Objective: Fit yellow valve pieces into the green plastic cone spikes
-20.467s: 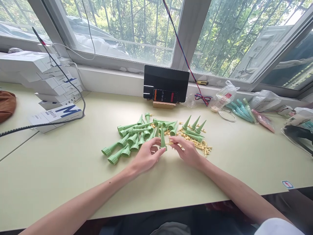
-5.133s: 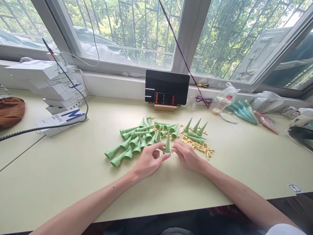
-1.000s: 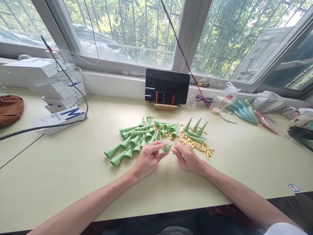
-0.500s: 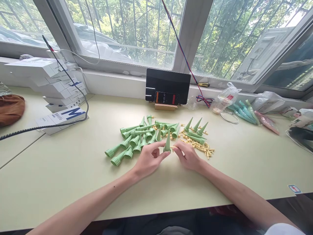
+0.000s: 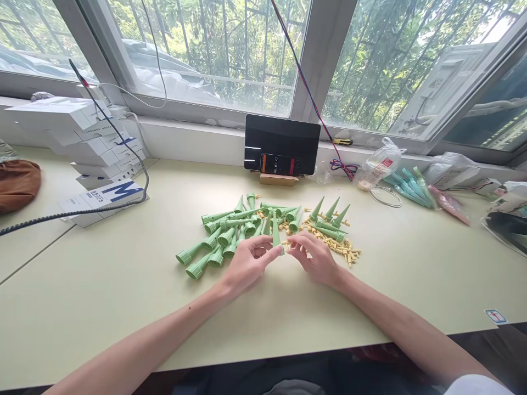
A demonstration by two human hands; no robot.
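A green cone-shaped watering spike (image 5: 276,231) stands point up in my left hand (image 5: 248,264), gripped near its base between thumb and fingers. From the spike's right side juts a small yellow valve piece (image 5: 285,245). Close beside it is my right hand (image 5: 316,260), thumb and forefinger spread apart around the valve's outer end; I see nothing held in them. Left of and behind my hands lies a pile of green spikes (image 5: 226,237). Small yellow valves (image 5: 348,252) are heaped to the right, with several green spikes (image 5: 331,208) standing upright behind them.
A phone (image 5: 280,164) showing a timer leans on a black tablet (image 5: 284,137) at the back. White boxes (image 5: 102,148) are stacked on the left, crossed by a black cable (image 5: 123,206). Plastic bags (image 5: 381,164) lie along the window ledge at right.
My right thumb and forefinger, pinched on the yellow valve before, have parted. The spike has shifted slightly left in my left hand, and the valve stays at its side.
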